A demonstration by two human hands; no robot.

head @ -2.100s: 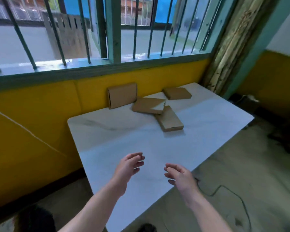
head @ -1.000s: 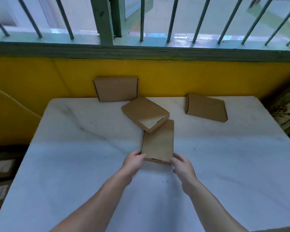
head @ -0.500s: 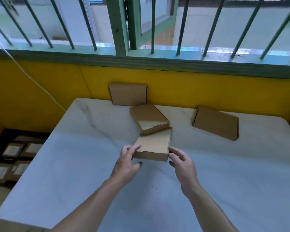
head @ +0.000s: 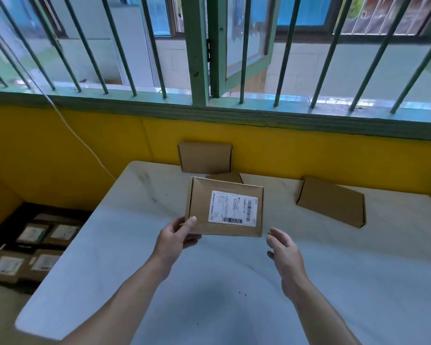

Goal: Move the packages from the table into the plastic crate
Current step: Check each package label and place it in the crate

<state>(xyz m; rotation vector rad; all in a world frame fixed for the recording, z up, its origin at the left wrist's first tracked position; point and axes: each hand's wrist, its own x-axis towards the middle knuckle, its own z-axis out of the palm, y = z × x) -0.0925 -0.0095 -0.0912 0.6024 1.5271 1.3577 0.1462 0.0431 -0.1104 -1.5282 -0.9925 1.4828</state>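
Left hand (head: 176, 236) is pinching the labelled package (head: 225, 206) at its near left corner, thumb on top, holding it label-up above the table (head: 234, 282). Right hand (head: 283, 247) is hovering just off the near right corner, fingers relaxed, holding nothing.

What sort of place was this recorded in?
Probably a small parcel-handling or packing room. The left hand holds a cardboard package with a shipping label, more plain packages sit on the white table, and a dark crate on the floor holds labelled packages.
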